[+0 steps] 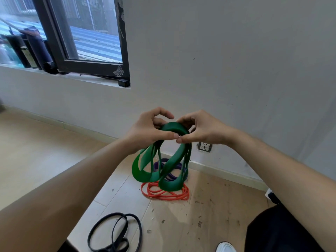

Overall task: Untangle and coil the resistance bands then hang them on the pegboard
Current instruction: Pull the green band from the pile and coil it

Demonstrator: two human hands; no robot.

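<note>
In front of the wall socket (204,146), the green band (163,168) hangs from its gathered top. The left hand (149,128) pinches it and the right hand (200,130) grips just beside, thumbs almost meeting. The loops hang uneven, so a slipped pinch would likely let the coil spring apart. Below the socket lie the purple band (171,176) and orange band (163,193); the green loops may snag them, though contact is unclear. Left of the socket the floor (45,142) offers room. No pegboard shows.
</note>
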